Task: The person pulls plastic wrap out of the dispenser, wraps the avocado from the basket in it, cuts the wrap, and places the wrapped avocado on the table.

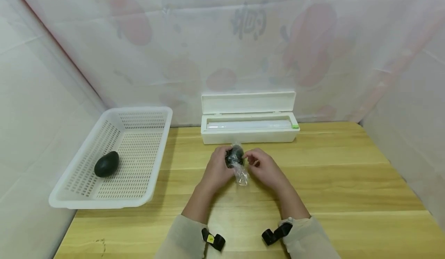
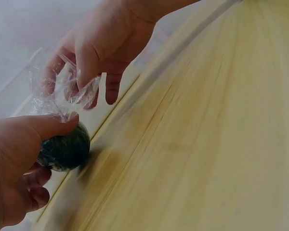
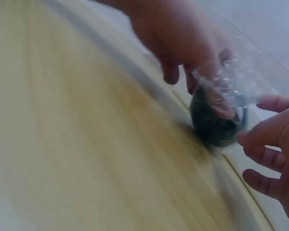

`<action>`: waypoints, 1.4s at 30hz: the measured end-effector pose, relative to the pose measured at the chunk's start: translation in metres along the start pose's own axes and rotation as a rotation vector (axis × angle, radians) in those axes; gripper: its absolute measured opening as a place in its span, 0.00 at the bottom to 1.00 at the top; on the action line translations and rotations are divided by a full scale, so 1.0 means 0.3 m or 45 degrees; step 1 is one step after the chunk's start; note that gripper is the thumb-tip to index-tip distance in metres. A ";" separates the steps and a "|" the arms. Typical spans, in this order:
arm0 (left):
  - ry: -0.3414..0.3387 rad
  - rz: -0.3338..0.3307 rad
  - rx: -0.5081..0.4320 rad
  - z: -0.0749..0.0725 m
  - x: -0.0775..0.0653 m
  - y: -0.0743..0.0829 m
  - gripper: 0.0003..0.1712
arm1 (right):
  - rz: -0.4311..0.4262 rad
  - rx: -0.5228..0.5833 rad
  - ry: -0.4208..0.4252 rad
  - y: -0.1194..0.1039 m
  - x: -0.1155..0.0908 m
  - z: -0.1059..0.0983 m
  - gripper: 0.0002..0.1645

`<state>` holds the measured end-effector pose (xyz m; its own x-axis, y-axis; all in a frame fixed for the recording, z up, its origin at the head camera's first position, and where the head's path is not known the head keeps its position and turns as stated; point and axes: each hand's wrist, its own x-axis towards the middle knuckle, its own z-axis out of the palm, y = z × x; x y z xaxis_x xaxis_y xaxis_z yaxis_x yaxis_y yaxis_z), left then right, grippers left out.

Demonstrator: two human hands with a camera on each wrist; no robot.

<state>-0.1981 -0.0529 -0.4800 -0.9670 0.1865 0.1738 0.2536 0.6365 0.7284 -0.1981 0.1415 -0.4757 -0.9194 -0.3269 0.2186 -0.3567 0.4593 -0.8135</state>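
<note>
A dark green avocado wrapped in clear cling film is held in front of the white box. My left hand grips it from the left, with the thumb lying over the film in the left wrist view. Loose crumpled film sticks out from one end of the fruit. My right hand is at the avocado's right side, fingers loosely bent and spread, fingertips right at the wrapped surface in the right wrist view.
A white perforated basket at the left holds a second avocado. Behind the hands, a white cling film box stands with its lid raised, a film roll inside. Patterned curtains surround the wooden table.
</note>
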 end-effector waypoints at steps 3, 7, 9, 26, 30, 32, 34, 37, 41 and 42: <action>-0.026 -0.029 -0.001 -0.007 0.007 0.002 0.43 | -0.092 -0.099 -0.089 -0.010 0.005 0.009 0.27; -0.040 -0.075 0.000 -0.012 0.012 0.009 0.42 | -0.119 -0.107 -0.147 -0.023 0.005 0.017 0.29; -0.040 -0.088 -0.007 -0.014 0.014 0.015 0.41 | -0.127 -0.083 -0.119 -0.024 0.004 0.019 0.26; -0.116 0.185 0.142 -0.015 0.014 0.038 0.32 | 0.303 0.308 0.316 -0.014 0.034 0.049 0.15; -0.158 0.238 0.081 -0.020 0.007 0.023 0.33 | 0.403 0.461 0.305 -0.022 0.037 0.045 0.13; -0.184 0.225 0.009 -0.025 0.002 0.014 0.29 | 0.426 0.480 0.274 -0.021 0.033 0.043 0.13; -0.203 0.202 -0.055 -0.031 -0.002 0.005 0.23 | 0.423 0.463 0.235 -0.017 0.028 0.040 0.14; -0.221 0.156 -0.130 -0.038 -0.005 -0.001 0.17 | 0.397 0.470 0.174 -0.005 0.021 0.034 0.16; -0.251 0.087 -0.237 -0.042 -0.005 0.000 0.18 | 0.368 0.548 0.119 0.005 0.017 0.022 0.18; -0.260 0.066 -0.275 -0.043 -0.005 0.001 0.19 | 0.370 0.570 0.118 0.006 0.018 0.021 0.18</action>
<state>-0.1969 -0.0627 -0.4717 -0.9223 0.3748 0.0936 0.2702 0.4525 0.8498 -0.2027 0.1356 -0.4795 -0.9876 -0.1555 -0.0198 0.0015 0.1169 -0.9931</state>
